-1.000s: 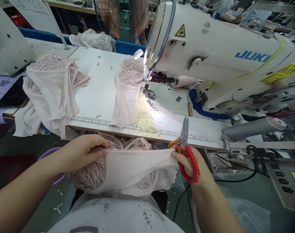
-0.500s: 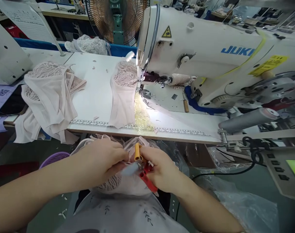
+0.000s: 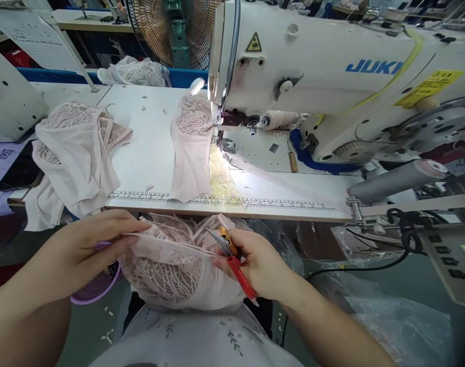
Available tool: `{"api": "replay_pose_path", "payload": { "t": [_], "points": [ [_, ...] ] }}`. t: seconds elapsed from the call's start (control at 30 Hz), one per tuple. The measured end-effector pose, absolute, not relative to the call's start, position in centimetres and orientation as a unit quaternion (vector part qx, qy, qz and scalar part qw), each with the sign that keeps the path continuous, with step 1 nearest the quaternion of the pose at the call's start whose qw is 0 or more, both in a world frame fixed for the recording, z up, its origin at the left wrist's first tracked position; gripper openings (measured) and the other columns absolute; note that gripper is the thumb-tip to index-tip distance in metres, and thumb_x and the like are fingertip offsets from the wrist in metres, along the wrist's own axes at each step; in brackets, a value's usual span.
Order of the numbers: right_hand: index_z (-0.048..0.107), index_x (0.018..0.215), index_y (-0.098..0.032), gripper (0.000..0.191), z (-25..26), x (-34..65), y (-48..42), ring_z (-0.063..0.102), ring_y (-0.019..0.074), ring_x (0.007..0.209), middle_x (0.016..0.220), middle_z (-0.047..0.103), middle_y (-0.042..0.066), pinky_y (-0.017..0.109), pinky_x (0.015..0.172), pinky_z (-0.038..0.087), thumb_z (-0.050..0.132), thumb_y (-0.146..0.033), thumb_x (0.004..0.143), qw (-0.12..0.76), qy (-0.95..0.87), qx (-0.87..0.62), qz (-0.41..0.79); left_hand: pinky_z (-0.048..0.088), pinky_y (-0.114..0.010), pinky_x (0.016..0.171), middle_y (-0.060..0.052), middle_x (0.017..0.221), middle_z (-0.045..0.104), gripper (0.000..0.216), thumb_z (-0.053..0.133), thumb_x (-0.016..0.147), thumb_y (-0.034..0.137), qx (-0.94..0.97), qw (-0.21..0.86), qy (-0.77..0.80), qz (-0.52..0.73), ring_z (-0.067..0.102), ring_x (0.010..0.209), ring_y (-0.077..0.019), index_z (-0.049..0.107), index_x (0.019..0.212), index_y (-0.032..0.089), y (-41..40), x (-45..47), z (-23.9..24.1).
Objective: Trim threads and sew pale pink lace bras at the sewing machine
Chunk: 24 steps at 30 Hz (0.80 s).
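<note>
Lace garment (image 3: 163, 278), pale pink, held taut on the person's side of the bench (image 3: 140, 168), just off its near edge. We saw the left hand (image 3: 91, 242) pinched on the garment's upper border, while the right hand (image 3: 255, 262) was clamped on that border farther right and also gripped the scissors (image 3: 240, 278). Because the blades lay close across the cloth, we judged that a turn of the right wrist could nick the fabric or snag its open lace; bunched straps (image 3: 226, 221) behind might catch likewise. A loosened left pinch could let the cloth slip toward the purple basket (image 3: 90, 302). We noted that the garment pile (image 3: 75, 163) overhung the near edge toward the left corner, where a lifted left hand might brush it. Our widest open strip, dotted with scraps (image 3: 150, 187), ran from the near edge between that pile and the second garment (image 3: 190, 168) at the sewing machine (image 3: 316, 56).
</note>
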State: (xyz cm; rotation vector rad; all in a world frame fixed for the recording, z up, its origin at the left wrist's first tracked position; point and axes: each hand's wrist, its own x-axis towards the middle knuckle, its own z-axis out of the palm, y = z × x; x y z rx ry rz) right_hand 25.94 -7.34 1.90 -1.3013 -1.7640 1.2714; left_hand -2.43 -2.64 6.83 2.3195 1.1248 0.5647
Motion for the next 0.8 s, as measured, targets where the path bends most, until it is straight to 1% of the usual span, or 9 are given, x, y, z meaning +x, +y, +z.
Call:
{"api": "replay_pose_path", "payload": {
  "t": [0.1,0.17,0.23,0.33,0.43,0.53,0.63,0.7,0.8],
  "points": [
    [0.043,0.065,-0.019,0.026,1.7,26.0,-7.7,0.034,0.0107,0.056,0.061,0.039,-0.004,0.022,0.049,0.031,0.060,-0.036,0.077,0.310,-0.650,-0.495,0.485,0.050,-0.018,0.063,0.001,0.090,0.070,0.018,0.063,0.077,0.023,0.721,0.313,0.515,0.340,0.064,0.077,-0.0147,0.066,0.095,0.026,-3.9,-0.6,6.5],
    [0.043,0.065,-0.019,0.027,1.5,26.1,-8.2,0.035,0.0109,0.056,0.062,0.039,-0.003,0.023,0.049,0.032,0.060,-0.037,0.077,0.306,-0.635,-0.499,0.503,0.051,-0.018,0.058,-0.001,0.083,0.067,0.018,0.063,0.077,0.023,0.651,0.356,0.531,0.409,0.063,0.071,-0.0135,0.061,0.095,0.022,-4.7,1.0,6.1],
    [0.045,0.069,-0.019,0.026,1.1,26.4,-8.7,0.035,0.0106,0.055,0.063,0.040,-0.003,0.022,0.048,0.031,0.059,-0.039,0.079,0.293,-0.613,-0.506,0.532,0.050,-0.018,0.054,-0.002,0.082,0.063,0.020,0.060,0.079,0.021,0.632,0.370,0.519,0.440,0.062,0.068,-0.0127,0.055,0.099,0.021,-5.0,2.4,5.6],
    [0.047,0.073,-0.019,0.024,0.6,27.1,-9.0,0.037,0.0104,0.053,0.064,0.043,-0.003,0.022,0.047,0.033,0.060,-0.038,0.079,0.271,-0.599,-0.516,0.549,0.049,-0.018,0.052,-0.002,0.087,0.060,0.025,0.053,0.083,0.020,0.653,0.370,0.477,0.458,0.061,0.067,-0.0116,0.048,0.108,0.022,-4.9,3.8,5.0],
    [0.051,0.075,-0.019,0.023,0.7,28.0,-8.5,0.049,0.0145,0.061,0.070,0.054,0.001,0.026,0.054,0.041,0.062,-0.039,0.079,0.277,-0.616,-0.520,0.523,0.050,-0.018,0.056,-0.002,0.090,0.059,0.027,0.050,0.085,0.018,0.695,0.354,0.433,0.453,0.061,0.071,-0.0110,0.044,0.111,0.024,-4.7,4.8,4.8],
    [0.053,0.079,-0.020,0.021,2.0,28.2,-7.5,0.058,0.0207,0.080,0.086,0.062,0.007,0.032,0.068,0.048,0.064,-0.038,0.079,0.371,-0.616,-0.496,0.487,0.048,-0.016,0.057,0.000,0.089,0.059,0.030,0.049,0.086,0.014,0.733,0.344,0.396,0.433,0.060,0.071,-0.0088,0.042,0.112,0.026,-4.5,5.8,4.9],
    [0.053,0.081,-0.021,0.017,4.1,27.5,-6.1,0.059,0.0215,0.092,0.094,0.063,0.007,0.034,0.078,0.048,0.066,-0.031,0.080,0.450,-0.625,-0.424,0.477,0.048,-0.015,0.057,0.002,0.089,0.057,0.032,0.048,0.087,0.014,0.752,0.354,0.368,0.416,0.060,0.070,-0.0076,0.040,0.114,0.029,-4.4,6.6,4.9],
    [0.055,0.081,-0.021,0.014,5.4,26.8,-5.0,0.059,0.0200,0.090,0.093,0.062,0.006,0.034,0.078,0.048,0.066,-0.029,0.080,0.455,-0.633,-0.388,0.491,0.048,-0.015,0.059,0.002,0.088,0.057,0.033,0.047,0.088,0.014,0.758,0.366,0.354,0.408,0.059,0.070,-0.0077,0.039,0.115,0.030,-4.2,6.9,4.8],
    [0.055,0.077,-0.020,0.019,6.7,25.9,-3.6,0.057,0.0162,0.075,0.081,0.059,0.002,0.031,0.069,0.048,0.071,-0.029,0.075,0.431,-0.639,-0.374,0.516,0.048,-0.015,0.058,0.003,0.087,0.057,0.032,0.048,0.087,0.014,0.760,0.379,0.348,0.397,0.059,0.070,-0.0080,0.040,0.113,0.030,-4.1,7.0,4.9]
  ]
}}
